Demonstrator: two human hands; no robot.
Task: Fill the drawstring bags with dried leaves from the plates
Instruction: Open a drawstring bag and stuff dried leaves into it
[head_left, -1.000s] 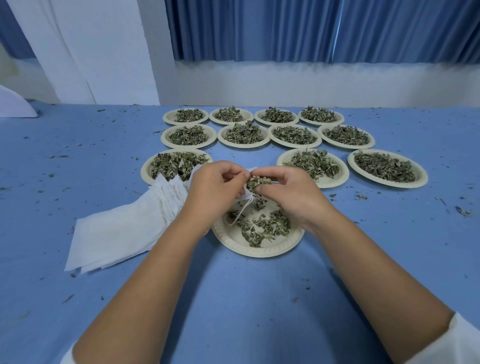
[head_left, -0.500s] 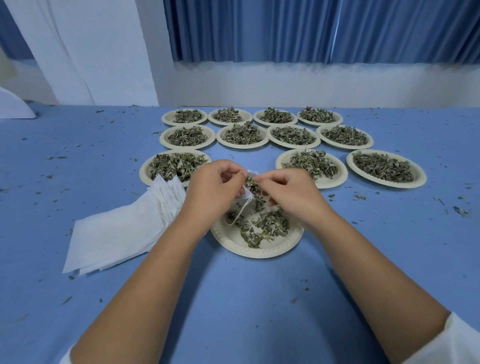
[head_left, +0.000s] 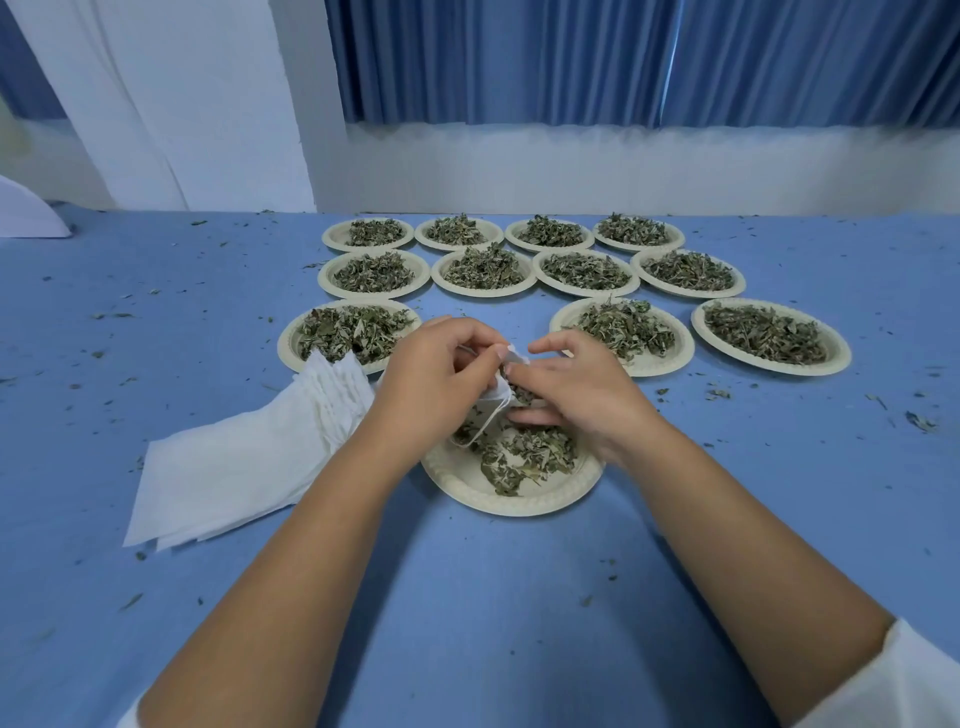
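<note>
A small white drawstring bag (head_left: 501, 391) hangs over the nearest paper plate (head_left: 467, 486), which holds a thin scatter of dried leaves (head_left: 524, 454). My left hand (head_left: 431, 382) grips the bag's mouth, its string looping down toward the plate. My right hand (head_left: 576, 392) pinches the other side of the opening, its lower fingers down among leaves at the bag's mouth. Most of the bag is hidden between the two hands.
A fanned stack of empty white bags (head_left: 249, 457) lies left of the plate. Several heaped plates of leaves (head_left: 483, 267) stand in rows behind, the closest at left (head_left: 291, 348) and right (head_left: 675, 358). Leaf crumbs dot the blue tablecloth (head_left: 493, 597).
My right hand has dropped from the bag's top edge toward the plate, fingers lowering into the leaves. The left hand keeps its hold on the bag.
</note>
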